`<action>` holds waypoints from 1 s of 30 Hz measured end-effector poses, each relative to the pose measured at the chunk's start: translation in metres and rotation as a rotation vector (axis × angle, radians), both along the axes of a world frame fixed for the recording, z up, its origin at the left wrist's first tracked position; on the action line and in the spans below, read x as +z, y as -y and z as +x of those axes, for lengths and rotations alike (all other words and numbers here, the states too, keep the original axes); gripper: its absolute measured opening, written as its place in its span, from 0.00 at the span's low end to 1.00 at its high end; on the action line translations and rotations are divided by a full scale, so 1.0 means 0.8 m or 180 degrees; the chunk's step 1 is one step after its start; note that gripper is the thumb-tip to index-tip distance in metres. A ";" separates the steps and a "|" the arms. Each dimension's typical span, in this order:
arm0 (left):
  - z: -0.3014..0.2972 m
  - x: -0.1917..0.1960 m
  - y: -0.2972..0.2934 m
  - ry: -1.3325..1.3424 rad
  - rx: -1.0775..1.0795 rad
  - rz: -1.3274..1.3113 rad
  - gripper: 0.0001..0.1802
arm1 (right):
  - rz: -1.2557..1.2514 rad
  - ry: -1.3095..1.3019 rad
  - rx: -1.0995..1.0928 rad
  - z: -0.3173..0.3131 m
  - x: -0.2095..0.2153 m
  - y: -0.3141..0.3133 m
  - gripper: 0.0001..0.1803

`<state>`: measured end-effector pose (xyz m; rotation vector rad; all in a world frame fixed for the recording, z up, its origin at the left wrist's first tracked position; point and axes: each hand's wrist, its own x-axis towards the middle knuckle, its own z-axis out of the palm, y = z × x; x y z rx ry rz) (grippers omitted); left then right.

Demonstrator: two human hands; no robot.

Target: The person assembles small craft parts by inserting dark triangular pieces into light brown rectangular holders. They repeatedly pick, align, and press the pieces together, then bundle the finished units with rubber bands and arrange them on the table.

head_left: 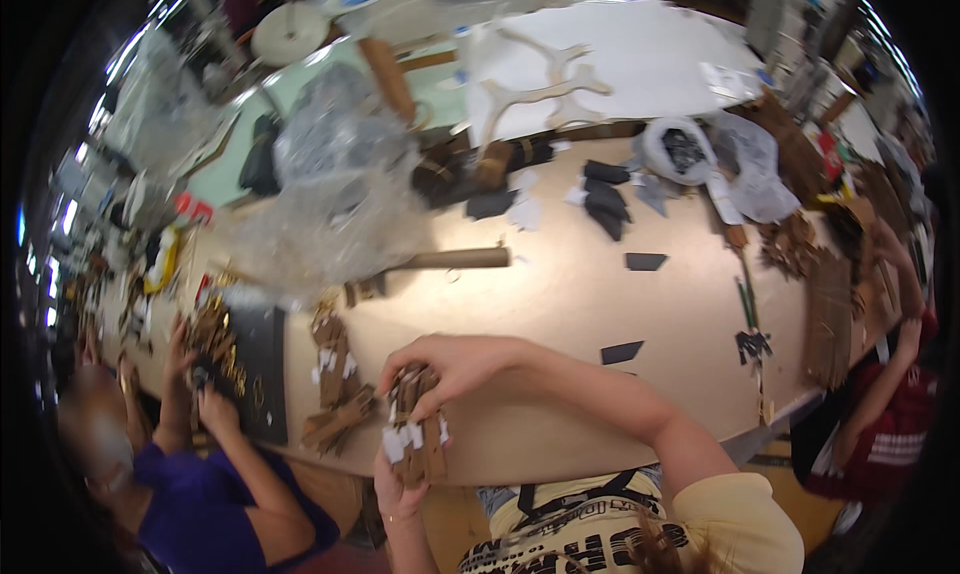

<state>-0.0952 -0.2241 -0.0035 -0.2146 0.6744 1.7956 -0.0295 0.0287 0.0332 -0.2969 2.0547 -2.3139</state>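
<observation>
A bundle of brown strips (428, 456) with white paper tags is held over the table's near edge. My left hand (396, 488) grips it from below, its fingers mostly hidden behind the strips. Across the top of the same bundle lies my right hand (445, 362), with the thumb in front and the fingers curled over the far side. Just left of my hands, more brown strips (340, 420) lie loosely on the table. Behind them rests another tagged bundle (332, 349).
A crumpled clear plastic bag (345, 209) fills the back left, near a brown roll (455, 259). Dark flat pieces (622, 353) lie at centre right. A co-worker in purple (215, 509) works close on my left; another person in dark red (885, 419) is at right.
</observation>
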 end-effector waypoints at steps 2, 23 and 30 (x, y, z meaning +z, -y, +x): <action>-0.002 -0.001 -0.003 -0.0090 -0.0176 -0.0323 0.26 | -0.0115 0.0064 0.0123 0.003 -0.002 -0.004 0.26; 0.033 0.014 -0.066 -0.2423 -0.0983 -0.0796 0.12 | 0.0302 0.1060 -0.0416 0.090 0.026 -0.023 0.27; 0.024 0.005 -0.057 -0.1933 -0.0971 -0.0470 0.11 | 0.0344 0.1346 -0.0780 0.084 0.035 -0.028 0.33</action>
